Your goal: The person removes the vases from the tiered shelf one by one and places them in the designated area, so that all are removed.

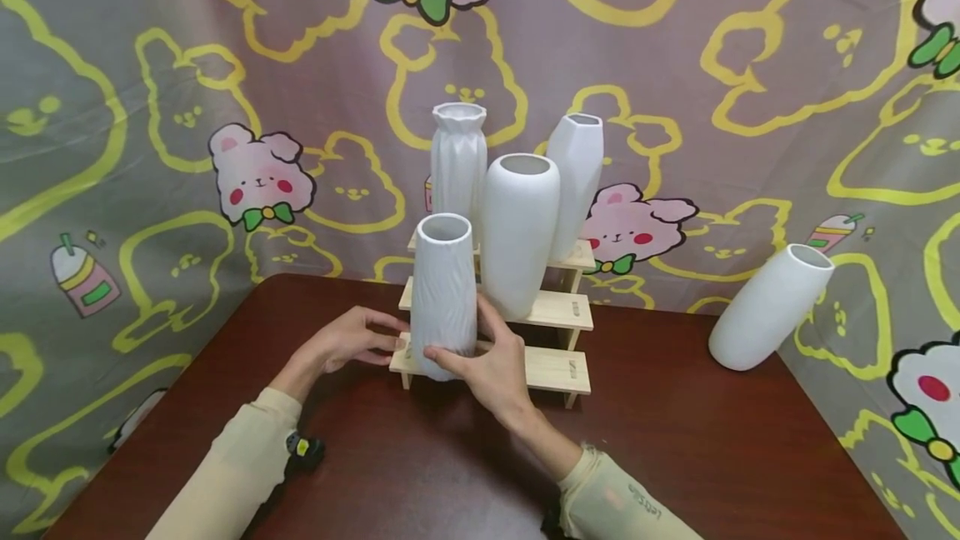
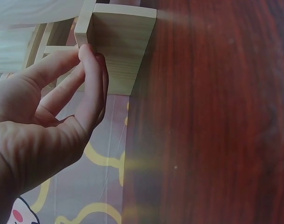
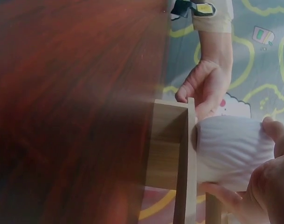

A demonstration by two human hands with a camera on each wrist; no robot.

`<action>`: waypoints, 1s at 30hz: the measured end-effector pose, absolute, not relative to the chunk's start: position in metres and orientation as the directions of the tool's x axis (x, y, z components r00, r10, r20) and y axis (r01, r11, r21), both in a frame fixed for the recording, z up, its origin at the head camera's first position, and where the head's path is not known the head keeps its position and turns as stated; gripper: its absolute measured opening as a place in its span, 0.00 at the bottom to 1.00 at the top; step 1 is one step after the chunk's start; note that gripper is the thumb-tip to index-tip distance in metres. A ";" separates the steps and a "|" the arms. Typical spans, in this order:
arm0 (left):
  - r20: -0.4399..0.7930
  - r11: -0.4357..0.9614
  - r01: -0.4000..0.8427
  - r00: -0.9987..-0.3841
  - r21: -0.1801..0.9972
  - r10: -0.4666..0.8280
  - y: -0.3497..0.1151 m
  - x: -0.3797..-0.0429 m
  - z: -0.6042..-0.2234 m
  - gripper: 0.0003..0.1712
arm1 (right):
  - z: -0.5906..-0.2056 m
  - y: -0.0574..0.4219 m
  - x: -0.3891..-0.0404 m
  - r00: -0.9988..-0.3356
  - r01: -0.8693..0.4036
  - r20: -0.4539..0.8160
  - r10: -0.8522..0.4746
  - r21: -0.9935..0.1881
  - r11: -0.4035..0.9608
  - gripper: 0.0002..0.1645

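On the lowest step of a wooden stand (image 1: 557, 368) stands a white vase (image 1: 444, 298) with a rippled surface. My right hand (image 1: 495, 365) grips it low down, thumb at the front and fingers round its right side. In the right wrist view, the fingers also hold the vase (image 3: 235, 151) from both sides, its base by the board. My left hand (image 1: 352, 340) is at the left end of the lowest step, fingers gently bent. The left wrist view has the fingertips of that hand (image 2: 44, 112) at the corner of the stand (image 2: 121, 46); pressure cannot be judged.
A smooth white vase (image 1: 520, 232) stands on the middle step. On the top step are a fluted vase (image 1: 459, 157) and a faceted vase (image 1: 577, 182). Another white vase (image 1: 768, 307) is at the right of the dark wooden table (image 1: 660, 440). A patterned curtain (image 1: 637, 48) hangs behind.
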State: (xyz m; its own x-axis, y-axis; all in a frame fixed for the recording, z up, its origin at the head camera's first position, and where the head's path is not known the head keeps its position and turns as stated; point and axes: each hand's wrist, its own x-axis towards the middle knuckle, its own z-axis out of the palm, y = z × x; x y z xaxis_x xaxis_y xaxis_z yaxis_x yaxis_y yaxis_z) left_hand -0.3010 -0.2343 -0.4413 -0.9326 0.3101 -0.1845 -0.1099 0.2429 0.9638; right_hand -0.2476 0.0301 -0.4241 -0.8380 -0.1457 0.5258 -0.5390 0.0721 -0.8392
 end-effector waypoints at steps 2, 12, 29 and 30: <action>-0.188 0.242 -0.114 -0.933 0.963 0.308 -0.233 -0.300 -0.440 0.24 | -0.424 0.031 -0.247 -0.836 -0.543 0.529 -0.145 -0.836 0.077 0.52; -0.184 0.245 -0.109 -0.934 0.963 0.306 -0.232 -0.298 -0.440 0.23 | -0.424 0.034 -0.241 -0.840 -0.539 0.526 -0.132 -0.836 0.098 0.50; -0.172 0.260 -0.092 -0.938 0.961 0.301 -0.234 -0.297 -0.442 0.24 | -0.423 0.058 -0.214 -0.838 -0.538 0.517 -0.172 -0.837 0.104 0.55; -0.171 0.259 -0.092 -0.937 0.961 0.303 -0.233 -0.297 -0.442 0.24 | -0.422 0.060 -0.212 -0.840 -0.536 0.516 -0.169 -0.837 0.107 0.55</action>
